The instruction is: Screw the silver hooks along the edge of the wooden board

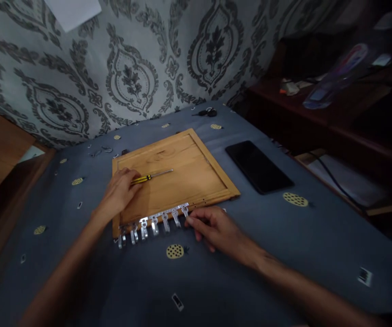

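Observation:
A framed wooden panel point(168, 168) lies flat on the bed-like surface covered in blue cloth. Over its left part, my left hand point(122, 184) has its fingers closed around the handle end of a yellow and black screwdriver point(147, 178), whose metal shaft points right across the board. Along the panel's near edge runs a silver hook rail point(165, 213) with several hooks hanging over the side. My right hand point(216, 227) pinches the rightmost hook between thumb and fingers. Small dark holes show in the wooden edge just right of the rail.
A black phone point(259, 165) rests to the panel's right. Keys point(207, 112) lie near the patterned wall, and a small metal item point(100, 151) sits at the far left. On the right, a dark red shelf point(284, 104) carries a clear plastic bottle point(339, 75).

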Action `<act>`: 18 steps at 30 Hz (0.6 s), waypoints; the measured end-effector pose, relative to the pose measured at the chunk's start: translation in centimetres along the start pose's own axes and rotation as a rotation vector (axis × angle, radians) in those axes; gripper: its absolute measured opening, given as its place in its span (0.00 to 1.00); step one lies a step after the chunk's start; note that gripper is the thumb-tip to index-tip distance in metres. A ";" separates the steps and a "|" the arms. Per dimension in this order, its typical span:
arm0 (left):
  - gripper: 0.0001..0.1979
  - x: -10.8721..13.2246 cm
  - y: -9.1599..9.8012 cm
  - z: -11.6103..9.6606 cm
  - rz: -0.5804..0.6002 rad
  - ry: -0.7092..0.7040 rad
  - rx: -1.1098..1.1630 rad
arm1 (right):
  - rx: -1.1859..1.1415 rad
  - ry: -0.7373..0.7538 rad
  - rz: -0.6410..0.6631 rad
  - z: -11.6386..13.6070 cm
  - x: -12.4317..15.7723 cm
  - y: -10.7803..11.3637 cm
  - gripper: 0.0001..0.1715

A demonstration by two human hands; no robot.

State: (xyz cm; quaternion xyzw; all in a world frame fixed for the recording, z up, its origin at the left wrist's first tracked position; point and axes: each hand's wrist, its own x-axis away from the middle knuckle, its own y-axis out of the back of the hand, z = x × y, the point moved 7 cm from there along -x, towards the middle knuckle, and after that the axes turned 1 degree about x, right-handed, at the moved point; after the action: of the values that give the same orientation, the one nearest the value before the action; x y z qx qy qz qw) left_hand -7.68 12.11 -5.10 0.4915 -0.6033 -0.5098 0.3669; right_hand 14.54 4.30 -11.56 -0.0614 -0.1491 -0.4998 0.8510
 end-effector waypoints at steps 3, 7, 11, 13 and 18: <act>0.11 -0.2 -0.5 0.4 0.009 0.013 0.005 | 0.001 0.010 -0.007 0.0 0.0 0.0 0.12; 0.12 0.2 0.9 0.2 -0.036 0.091 0.110 | -0.024 0.009 -0.005 0.2 0.1 0.0 0.11; 0.14 1.7 3.6 -2.0 -0.101 0.102 0.347 | -0.011 -0.011 -0.016 0.4 0.1 0.0 0.13; 0.13 2.6 4.8 -3.4 -0.146 0.100 0.520 | -0.003 -0.010 -0.021 0.5 0.1 0.1 0.13; 0.09 4.3 6.4 -6.4 -0.210 0.125 0.705 | 0.004 -0.020 -0.013 0.4 0.2 0.0 0.13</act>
State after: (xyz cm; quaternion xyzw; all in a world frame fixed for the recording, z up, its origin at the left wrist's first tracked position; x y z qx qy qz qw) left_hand -4.08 6.35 2.21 0.6771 -0.6645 -0.2745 0.1567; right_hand 14.53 4.27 -11.10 -0.0635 -0.1590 -0.5044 0.8463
